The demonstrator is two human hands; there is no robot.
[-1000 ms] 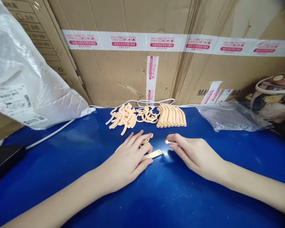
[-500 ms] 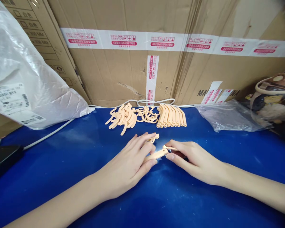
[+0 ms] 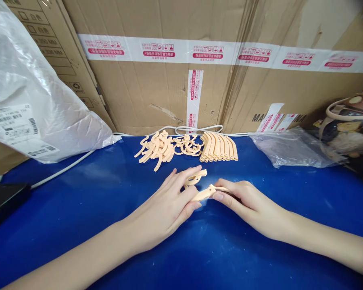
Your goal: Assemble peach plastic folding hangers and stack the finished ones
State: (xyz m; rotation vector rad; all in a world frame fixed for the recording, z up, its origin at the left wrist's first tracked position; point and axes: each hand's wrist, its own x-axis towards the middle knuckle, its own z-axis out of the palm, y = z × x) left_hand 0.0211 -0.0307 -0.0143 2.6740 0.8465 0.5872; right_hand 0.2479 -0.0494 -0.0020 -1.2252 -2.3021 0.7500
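My left hand (image 3: 172, 201) pinches a beige plastic hanger arm (image 3: 203, 194) between thumb and forefinger. Under its outstretched fingers shows another curved beige hanger part (image 3: 196, 177) with a small hole. From the right, my right hand (image 3: 245, 203) grips a thin curved beige hanger piece (image 3: 222, 189) between thumb and fingers. The tip of that piece meets the holed end of the arm; whether they are joined I cannot tell. Most of the right-hand piece is hidden by the fingers.
Behind the hands on the blue table (image 3: 169, 257) lie a loose pile of curved beige pieces (image 3: 159, 149), several hooks (image 3: 187, 146) and a neat row of hanger arms (image 3: 219, 147). A clear plastic bag (image 3: 290, 149), white package (image 3: 48, 100), white cable (image 3: 63, 171) and cardboard boxes (image 3: 157, 88) surround them.
The thin piece in my right hand has come against the end of the arm, its tip no longer showing above it. The part under my left fingers shows more.
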